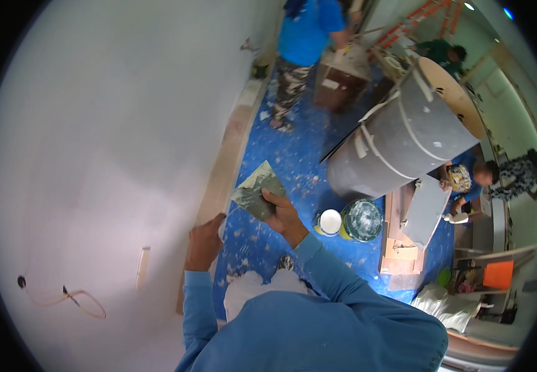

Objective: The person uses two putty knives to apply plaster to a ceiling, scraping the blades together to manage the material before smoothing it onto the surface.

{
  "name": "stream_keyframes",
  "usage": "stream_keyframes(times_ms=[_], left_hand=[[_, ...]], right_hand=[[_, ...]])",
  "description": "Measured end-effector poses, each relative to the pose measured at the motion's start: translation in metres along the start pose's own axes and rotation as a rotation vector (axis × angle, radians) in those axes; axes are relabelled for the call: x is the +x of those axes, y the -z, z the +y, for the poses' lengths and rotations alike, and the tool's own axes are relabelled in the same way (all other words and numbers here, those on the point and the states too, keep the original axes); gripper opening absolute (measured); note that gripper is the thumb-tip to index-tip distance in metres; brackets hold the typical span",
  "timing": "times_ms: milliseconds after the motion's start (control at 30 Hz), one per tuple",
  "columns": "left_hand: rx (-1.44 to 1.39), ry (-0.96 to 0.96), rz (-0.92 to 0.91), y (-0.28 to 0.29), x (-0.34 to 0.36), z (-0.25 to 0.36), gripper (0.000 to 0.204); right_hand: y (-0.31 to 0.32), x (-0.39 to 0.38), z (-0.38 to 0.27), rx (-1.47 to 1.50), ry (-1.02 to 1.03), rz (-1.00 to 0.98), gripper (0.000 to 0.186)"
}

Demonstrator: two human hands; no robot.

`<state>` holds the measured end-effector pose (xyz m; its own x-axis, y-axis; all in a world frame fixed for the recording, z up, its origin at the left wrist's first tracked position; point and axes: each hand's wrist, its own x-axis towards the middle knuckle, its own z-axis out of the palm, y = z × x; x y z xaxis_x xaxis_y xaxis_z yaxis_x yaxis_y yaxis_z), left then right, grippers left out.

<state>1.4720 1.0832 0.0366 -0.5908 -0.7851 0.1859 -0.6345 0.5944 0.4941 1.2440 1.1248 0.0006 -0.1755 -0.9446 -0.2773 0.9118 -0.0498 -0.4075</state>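
Observation:
My right hand point(286, 218) grips a flat grey plate smeared with pale putty point(259, 191), thumb on top, held out over the blue floor. The putty lies thickest along the plate's far edge. Close to the wall on the left, my left hand point(205, 243) is closed, knuckles toward the wall. A small pale edge shows beside its fingers, but what it belongs to is hidden. Both sleeves are blue. The smooth grey-white wall point(113, 142) fills the left side, its lower strip brownish and unpainted.
On the spattered blue floor covering point(262, 242) stand a white-filled bucket point(328, 222) and a larger smeared bucket point(362, 220). Beyond lies a big grey cylinder point(398, 133). Boards point(398, 248) lean at right. A person in blue point(305, 37) stands ahead; others work at right. Wires point(85, 297) protrude from the wall.

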Motion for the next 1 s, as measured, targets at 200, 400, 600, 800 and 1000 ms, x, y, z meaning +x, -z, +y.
stream_keyframes(times_ms=[200,400,600,800,1000], left_hand=[[-1.96,0.692,0.114,-0.099,0.015,-0.001,0.041],[-1.974,0.468,0.007,-0.138,0.064,0.101,0.04],[-1.853,0.41,-0.071,-0.144,0.082,0.118,0.035],[-1.722,0.55,-0.151,-0.149,0.122,0.085,0.034],[-1.78,0.542,-0.326,-0.203,0.172,0.053,0.034]], right_hand=[[-0.007,-0.034,-0.094,-1.111,0.154,-0.229,0.047],[0.03,-0.065,-0.142,-1.755,0.759,-0.461,0.074],[0.116,-0.055,-0.183,-2.064,0.424,-0.461,0.069],[0.19,0.012,-0.177,-0.447,0.304,0.417,0.012],[0.204,0.055,-0.168,0.409,-0.24,0.099,0.007]])
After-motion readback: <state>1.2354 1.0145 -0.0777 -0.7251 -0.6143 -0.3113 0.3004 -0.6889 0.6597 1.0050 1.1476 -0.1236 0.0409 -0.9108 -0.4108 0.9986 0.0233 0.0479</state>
